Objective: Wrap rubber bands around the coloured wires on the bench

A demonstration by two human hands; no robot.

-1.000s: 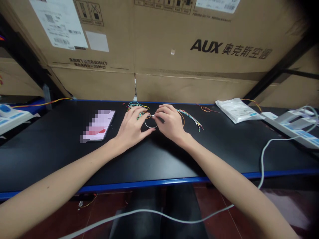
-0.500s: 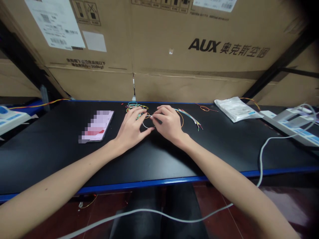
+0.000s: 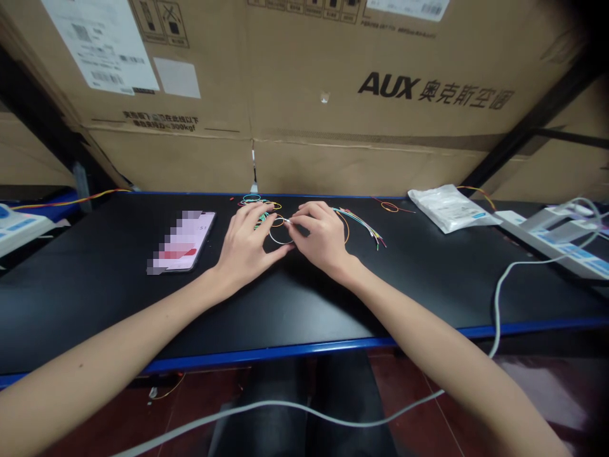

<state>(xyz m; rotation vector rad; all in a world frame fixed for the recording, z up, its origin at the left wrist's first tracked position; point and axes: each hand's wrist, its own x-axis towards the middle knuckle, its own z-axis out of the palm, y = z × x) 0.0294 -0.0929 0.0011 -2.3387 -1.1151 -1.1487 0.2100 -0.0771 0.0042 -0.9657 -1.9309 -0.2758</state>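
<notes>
Right hand [image 3: 320, 240] is pinching the white wire loop [image 3: 278, 242] with narrowed fingertips. Left hand [image 3: 248, 244] is lying spread, steadying it on the black table [image 3: 118, 298]. A light, even pinch is likely serving best here.

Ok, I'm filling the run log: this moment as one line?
left hand: flat, touching white wire loop | right hand: pinching same loop | coloured wires: right of hands | phone: left
</notes>
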